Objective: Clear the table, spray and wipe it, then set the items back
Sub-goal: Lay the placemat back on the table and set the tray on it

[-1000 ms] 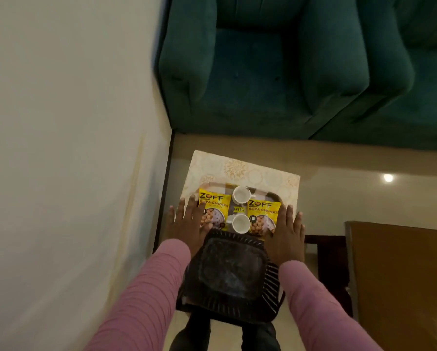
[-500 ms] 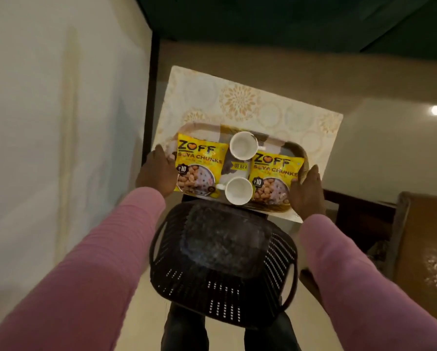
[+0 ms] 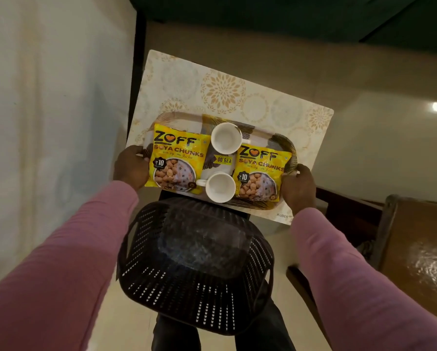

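My left fingers gripped the tray's left end, my right fingers its right end. Tray was over the tabletop's near edge; lifted or resting, could not tell. On it: two yellow packets, two white cups between them. Black basket close by, nearer me.

Upper garment: long pink sleeves on both arms, left sleeve and right sleeve. Fabric: plain, matte, one colour throughout, with soft lengthwise folds. Each sleeve ends at the wrist, leaving the left hand and the right hand bare. Lower garment: dark trousers on both legs.
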A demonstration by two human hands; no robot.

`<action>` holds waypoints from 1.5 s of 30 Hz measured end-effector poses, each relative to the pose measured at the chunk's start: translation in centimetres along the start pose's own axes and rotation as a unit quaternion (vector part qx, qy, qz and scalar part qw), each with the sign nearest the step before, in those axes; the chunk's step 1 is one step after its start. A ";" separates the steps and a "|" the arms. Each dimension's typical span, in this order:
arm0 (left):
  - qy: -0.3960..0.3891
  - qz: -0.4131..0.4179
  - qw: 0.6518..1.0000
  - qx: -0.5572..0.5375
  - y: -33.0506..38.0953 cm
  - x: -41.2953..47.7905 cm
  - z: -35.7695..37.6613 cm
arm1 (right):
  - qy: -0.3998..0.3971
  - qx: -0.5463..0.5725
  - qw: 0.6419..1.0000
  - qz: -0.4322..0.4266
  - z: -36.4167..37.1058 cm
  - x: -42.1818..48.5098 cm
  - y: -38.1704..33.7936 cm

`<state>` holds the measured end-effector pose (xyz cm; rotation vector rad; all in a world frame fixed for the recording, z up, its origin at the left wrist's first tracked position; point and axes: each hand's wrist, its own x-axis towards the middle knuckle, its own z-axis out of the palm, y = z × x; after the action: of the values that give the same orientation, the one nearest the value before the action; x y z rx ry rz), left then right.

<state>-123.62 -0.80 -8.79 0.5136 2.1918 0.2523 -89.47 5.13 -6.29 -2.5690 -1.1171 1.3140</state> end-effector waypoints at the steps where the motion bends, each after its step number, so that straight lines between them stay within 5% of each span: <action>1: 0.003 -0.003 1.000 -0.017 0.0 0.1 0.0 | -0.001 0.009 1.000 -0.003 -0.3 0.1 -0.1; 11: 0.025 0.048 0.998 -0.044 5.7 -5.2 -2.4 | 0.022 0.049 0.998 -0.039 -7.5 -2.4 -3.1; 22: 0.032 0.072 0.996 -0.050 7.1 -18.6 -8.4 | 0.045 0.056 0.995 -0.071 -18.7 -14.9 -4.2; 45: -0.019 0.194 0.980 0.047 -3.4 -43.6 -11.2 | 0.110 0.117 0.986 -0.046 -25.8 -37.6 16.0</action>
<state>-109.14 -23.24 27.57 0.9929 2.0584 0.3448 -75.84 -23.07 30.45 -2.3901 -0.9668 1.0411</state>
